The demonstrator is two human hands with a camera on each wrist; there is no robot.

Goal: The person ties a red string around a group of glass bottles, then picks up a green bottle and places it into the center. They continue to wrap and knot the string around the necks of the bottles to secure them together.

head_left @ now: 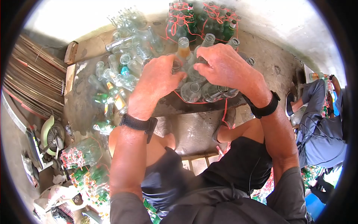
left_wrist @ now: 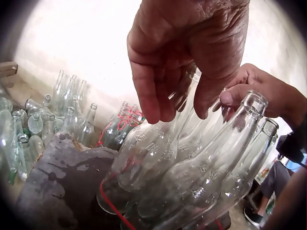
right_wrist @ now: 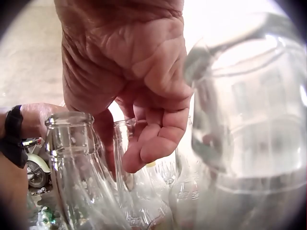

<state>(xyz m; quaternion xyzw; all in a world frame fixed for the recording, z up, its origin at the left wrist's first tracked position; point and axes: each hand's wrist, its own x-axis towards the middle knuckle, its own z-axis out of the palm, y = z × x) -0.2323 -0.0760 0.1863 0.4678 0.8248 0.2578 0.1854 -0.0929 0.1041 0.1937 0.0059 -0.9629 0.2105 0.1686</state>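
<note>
Both hands work over clear glass bottles point(head_left: 192, 91) standing clustered on a dark slab point(head_left: 167, 107), red string point(head_left: 186, 101) round their bases. The left hand point(head_left: 158, 80) curls its fingers point(left_wrist: 148, 96) about one neck; the right hand point(head_left: 223, 67) clasps another with its fingers point(right_wrist: 153, 143).

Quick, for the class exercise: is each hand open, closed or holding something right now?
Left hand: grips a clear bottle by its neck.
Right hand: fingers curled round the neck of a second clear bottle.
</note>
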